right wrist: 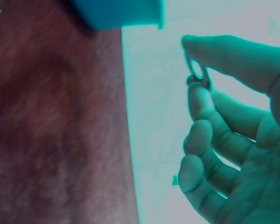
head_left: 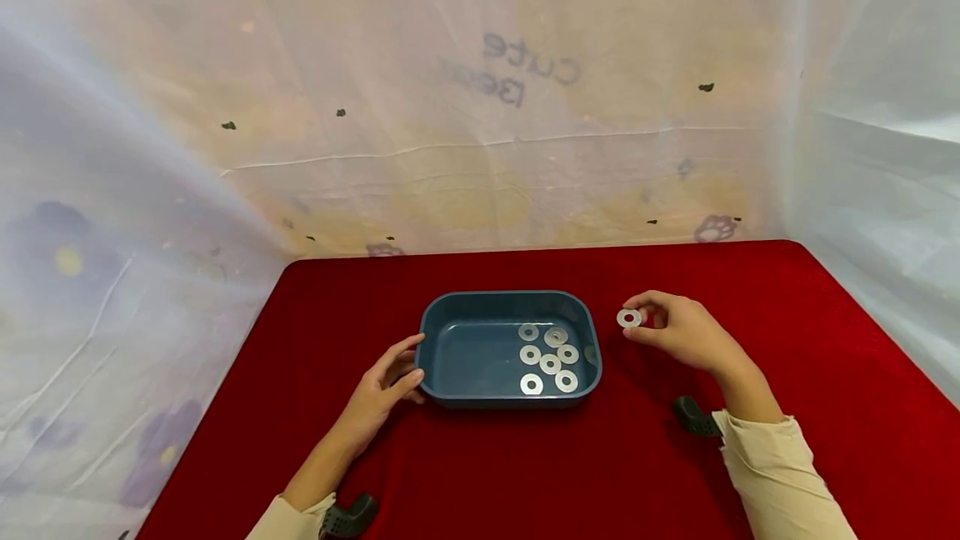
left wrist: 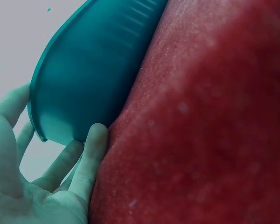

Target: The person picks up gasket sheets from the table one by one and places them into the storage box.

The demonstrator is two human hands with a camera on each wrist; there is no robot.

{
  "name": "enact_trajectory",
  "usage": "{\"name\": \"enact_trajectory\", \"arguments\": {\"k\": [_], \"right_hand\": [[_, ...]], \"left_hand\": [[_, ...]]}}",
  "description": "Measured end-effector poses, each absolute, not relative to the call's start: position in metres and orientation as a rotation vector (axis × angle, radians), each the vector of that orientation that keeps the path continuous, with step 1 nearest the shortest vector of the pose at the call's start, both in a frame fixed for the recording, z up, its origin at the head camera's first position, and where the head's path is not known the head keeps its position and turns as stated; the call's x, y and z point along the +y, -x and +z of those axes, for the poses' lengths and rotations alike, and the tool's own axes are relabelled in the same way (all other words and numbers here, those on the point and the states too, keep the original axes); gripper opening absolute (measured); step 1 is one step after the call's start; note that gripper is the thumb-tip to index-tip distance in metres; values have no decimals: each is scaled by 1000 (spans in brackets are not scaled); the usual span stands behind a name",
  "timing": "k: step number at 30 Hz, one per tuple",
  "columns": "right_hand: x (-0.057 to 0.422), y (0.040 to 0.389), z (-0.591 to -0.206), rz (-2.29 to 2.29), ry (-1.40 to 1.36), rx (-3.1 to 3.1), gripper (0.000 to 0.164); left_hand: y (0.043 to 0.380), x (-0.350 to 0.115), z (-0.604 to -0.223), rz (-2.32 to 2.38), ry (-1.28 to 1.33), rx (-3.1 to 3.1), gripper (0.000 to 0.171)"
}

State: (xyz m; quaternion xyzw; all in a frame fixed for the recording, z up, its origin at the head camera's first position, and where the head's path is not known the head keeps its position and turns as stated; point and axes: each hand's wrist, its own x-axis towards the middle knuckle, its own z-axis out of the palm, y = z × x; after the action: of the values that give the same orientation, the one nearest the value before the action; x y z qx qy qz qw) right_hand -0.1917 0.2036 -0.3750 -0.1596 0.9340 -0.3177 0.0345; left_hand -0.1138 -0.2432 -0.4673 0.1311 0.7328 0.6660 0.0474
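Observation:
A blue rectangular tray point(head_left: 465, 398) stands on the red cloth, with several flat metal washers point(head_left: 550, 364) lying in its right half. My left hand point(head_left: 384, 386) touches the tray's left end, its fingertips against the outer wall and rim; in the left wrist view the fingers point(left wrist: 94, 144) are fairly straight along the tray wall point(left wrist: 84, 70). To the right of the tray, my right hand point(head_left: 684, 330) pinches one washer point(head_left: 628, 318) between thumb and fingertip. The right wrist view shows this washer point(right wrist: 198, 70) on edge, the other fingers loosely curled below it.
The red cloth point(head_left: 495, 473) covers a table with rounded far corners. Pale printed sheets point(head_left: 480, 182) hang behind and at both sides. A dark wrist device point(head_left: 693, 417) sits at the right sleeve, another dark device point(head_left: 348, 517) at the left.

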Motion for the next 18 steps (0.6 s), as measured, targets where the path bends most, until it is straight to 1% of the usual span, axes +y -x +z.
{"name": "enact_trajectory", "arguments": {"k": [5, 10, 18], "right_hand": [[195, 189, -360, -1036, 503, 2896, 34], [181, 187, -346, -1063, 578, 2875, 34], [157, 189, -336, -1071, 691, 2797, 33]], "left_hand": [[114, -242, -468, 2039, -404, 2228, 54], [114, -242, -468, 2046, -394, 2228, 54], [113, -242, -466, 2038, -384, 2239, 54]]}}
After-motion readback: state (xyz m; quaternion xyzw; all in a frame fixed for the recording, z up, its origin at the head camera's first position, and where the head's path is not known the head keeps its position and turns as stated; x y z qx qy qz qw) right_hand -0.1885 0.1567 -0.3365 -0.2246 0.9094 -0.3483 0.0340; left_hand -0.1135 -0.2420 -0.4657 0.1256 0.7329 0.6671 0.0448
